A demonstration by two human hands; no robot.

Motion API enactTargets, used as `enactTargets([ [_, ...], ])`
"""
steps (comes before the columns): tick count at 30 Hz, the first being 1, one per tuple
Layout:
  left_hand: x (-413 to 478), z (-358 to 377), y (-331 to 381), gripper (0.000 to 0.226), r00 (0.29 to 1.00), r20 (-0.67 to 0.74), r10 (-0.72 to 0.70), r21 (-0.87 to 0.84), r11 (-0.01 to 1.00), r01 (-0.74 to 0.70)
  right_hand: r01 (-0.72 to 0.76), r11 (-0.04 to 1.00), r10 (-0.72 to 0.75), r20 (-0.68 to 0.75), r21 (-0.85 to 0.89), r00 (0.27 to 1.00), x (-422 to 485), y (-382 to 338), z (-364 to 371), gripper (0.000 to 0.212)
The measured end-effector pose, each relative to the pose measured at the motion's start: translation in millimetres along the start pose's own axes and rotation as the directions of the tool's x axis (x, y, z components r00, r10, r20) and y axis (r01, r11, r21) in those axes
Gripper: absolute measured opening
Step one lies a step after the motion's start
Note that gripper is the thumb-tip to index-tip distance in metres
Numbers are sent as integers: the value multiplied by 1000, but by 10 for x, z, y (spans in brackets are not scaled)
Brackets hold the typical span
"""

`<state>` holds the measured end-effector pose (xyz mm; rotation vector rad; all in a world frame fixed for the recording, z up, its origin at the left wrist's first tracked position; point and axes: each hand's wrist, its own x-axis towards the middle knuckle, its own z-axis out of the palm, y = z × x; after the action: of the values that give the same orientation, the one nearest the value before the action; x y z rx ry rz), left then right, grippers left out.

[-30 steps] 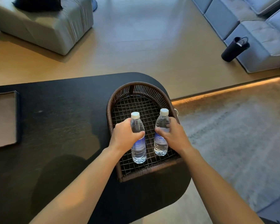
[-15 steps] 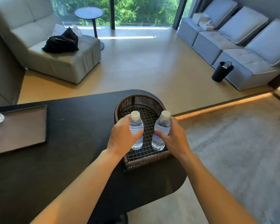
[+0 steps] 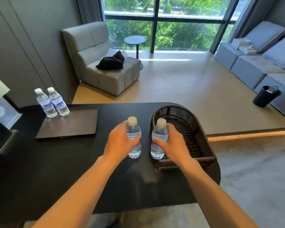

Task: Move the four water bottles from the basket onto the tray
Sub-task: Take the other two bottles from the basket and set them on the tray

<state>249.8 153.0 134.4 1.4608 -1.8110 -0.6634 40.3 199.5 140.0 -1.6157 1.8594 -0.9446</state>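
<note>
worktop point(image 3: 59, 162): black, rounded end at the right, fills the lower middle of the frame
armchair point(image 3: 105, 69): grey, upper middle-left, black cloth point(image 3: 111, 62) lying on its seat
side table point(image 3: 135, 40): small, round, by the window point(image 3: 163, 22)
sofa point(image 3: 260, 68): grey, upper right
bin point(image 3: 266, 96): dark, on the floor just beside the sofa

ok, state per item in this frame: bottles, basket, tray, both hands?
Left hand: closed around a bottle.
Right hand: closed around a bottle.
Left-hand bottle: capped, upright, carried above the table, outside the basket.
Right-hand bottle: capped, upright, carried at the basket's left rim.
Two bottles on tray: capped, upright, side by side at the far left corner.
Basket: empty.
Tray: mostly bare.
</note>
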Motion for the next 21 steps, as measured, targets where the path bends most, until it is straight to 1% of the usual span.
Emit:
enactTargets([
  [6,-52,-571,-514,46,993,-70,-90,22,996,92,48,999,-48,114,4,992,156,-412,633,56],
  [10,12,-977,-930,42,981,-117,-155,22,987,158,65,998,-66,161,11,985,343,-714,1115,56],
  [15,194,-1460,-1555,39,975,-170,-143,68,985,157,54,998,-56,202,17,978,653,-1108,1793,56],
  [17,323,-1663,-1826,41,975,-182,-131,110,982,153,41,999,-46,207,27,977,809,-1289,2085,55],
  [21,637,-2083,-2353,51,964,-188,-188,106,972,210,21,999,-26,216,29,976,1122,-1623,2677,52],
])
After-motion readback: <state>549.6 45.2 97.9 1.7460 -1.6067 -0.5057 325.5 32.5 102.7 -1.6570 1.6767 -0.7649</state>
